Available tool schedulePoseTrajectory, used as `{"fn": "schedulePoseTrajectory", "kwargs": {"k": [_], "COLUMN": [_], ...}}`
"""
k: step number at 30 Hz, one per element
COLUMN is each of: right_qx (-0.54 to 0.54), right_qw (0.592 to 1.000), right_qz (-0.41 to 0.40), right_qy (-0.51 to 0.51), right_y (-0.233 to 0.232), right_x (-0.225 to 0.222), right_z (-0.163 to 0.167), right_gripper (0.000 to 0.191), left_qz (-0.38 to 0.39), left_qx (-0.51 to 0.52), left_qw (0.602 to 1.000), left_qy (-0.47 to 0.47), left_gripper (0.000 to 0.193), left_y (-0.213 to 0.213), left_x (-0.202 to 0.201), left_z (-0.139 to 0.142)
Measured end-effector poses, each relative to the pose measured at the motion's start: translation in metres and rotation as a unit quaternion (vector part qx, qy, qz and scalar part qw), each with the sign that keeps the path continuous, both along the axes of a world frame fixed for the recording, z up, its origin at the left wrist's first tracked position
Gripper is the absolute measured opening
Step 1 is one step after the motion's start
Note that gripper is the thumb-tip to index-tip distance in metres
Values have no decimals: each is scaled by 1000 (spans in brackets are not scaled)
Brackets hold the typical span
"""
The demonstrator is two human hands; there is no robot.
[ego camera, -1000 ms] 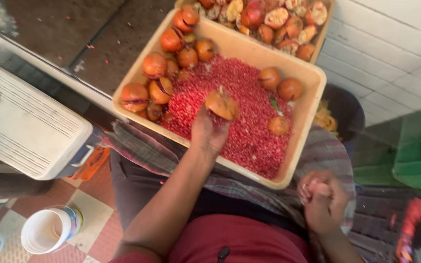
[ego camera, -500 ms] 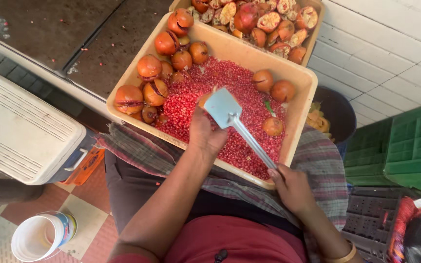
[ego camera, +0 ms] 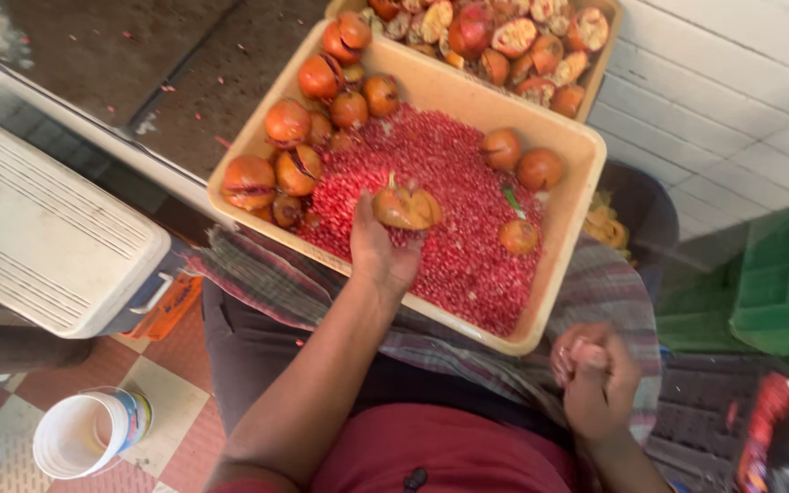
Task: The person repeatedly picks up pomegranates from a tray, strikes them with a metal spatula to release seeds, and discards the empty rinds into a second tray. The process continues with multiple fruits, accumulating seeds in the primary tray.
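Observation:
My left hand (ego camera: 381, 256) holds a pomegranate half (ego camera: 405, 208) cut side down over a heap of red seeds (ego camera: 454, 173). The seeds fill a beige tray (ego camera: 566, 265) that rests on my lap over a striped cloth (ego camera: 257, 278). Whole and scored pomegranates (ego camera: 287, 123) line the tray's left side, and three more (ego camera: 541, 169) lie on its right. My right hand (ego camera: 595, 379) is drawn back by my right knee, closed in a fist. The metal spatula it held a moment ago is out of sight.
A second tray of emptied pomegranate shells (ego camera: 495, 36) stands behind the first. A white cooler box (ego camera: 38, 228) sits at the left, with a white cup (ego camera: 84, 434) on the tiled floor. A dark bin (ego camera: 636, 210) and a green crate (ego camera: 778, 292) are at the right.
Half a second ago my right hand held the spatula's blade over the pomegranate half. It has since swung back to my right knee. My left hand has kept the fruit over the seeds.

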State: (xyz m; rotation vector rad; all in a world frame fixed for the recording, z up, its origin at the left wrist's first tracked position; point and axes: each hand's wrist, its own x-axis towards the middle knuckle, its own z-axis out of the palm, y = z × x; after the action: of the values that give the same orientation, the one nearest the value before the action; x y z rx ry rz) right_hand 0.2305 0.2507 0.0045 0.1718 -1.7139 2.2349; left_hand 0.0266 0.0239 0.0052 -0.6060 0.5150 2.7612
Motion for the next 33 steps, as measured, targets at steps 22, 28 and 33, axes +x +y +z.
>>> {"fn": "schedulePoseTrajectory", "kwargs": {"k": [22,28,33], "right_qx": [-80,469,285], "right_qw": [993,875,958], "right_qz": [16,-89,-37], "right_qy": [88,-75,-2], "right_y": [7,9,16], "right_x": [-1,0,0], "right_z": [7,8,-3], "right_gripper": [31,29,27], "left_qz": [-12,-30,-35], "left_qx": [50,42,38], "left_qw": [996,999,997], "left_qy": [70,-11,50], "left_gripper": [60,56,56], "left_y": [8,9,10], "left_x": [7,2,5], "left_z": [18,9,15]}}
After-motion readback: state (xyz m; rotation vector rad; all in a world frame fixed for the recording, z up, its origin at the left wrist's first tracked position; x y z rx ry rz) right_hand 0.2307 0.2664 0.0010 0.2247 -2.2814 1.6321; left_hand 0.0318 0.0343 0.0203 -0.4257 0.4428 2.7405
